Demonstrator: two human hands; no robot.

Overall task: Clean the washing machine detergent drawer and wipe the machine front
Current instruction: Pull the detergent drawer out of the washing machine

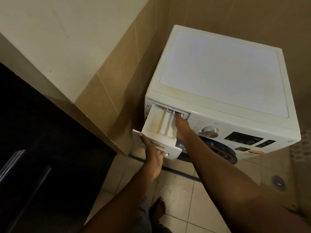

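Detergent drawer point(156, 121) sits left of centre in the frame, drawn far out of its slot in the upper left corner of the washing machine point(223, 73). The compartments show yellow-brown residue. My left hand point(154, 152) grips the drawer's front panel, thumb on the top edge and fingers curled into the handle recess below. My right hand point(182, 126) reaches along the right-hand compartment to the back. Its fingertips are hidden under the housing lip, so I cannot tell whether they press, hook or merely touch something there. Judged step: freeing the drawer for removal; cleaning not begun, machine front unwiped. Risks: if there is a catch at the back and it is not fully down while the left hand pulls, it could snap or the drawer could jam askew. If it lets go suddenly, the one-handed hold may slip and the drawer could drop onto the tiled floor point(181, 190), close to my bare foot point(158, 209). Right fingertips could also be pinched in the slot.
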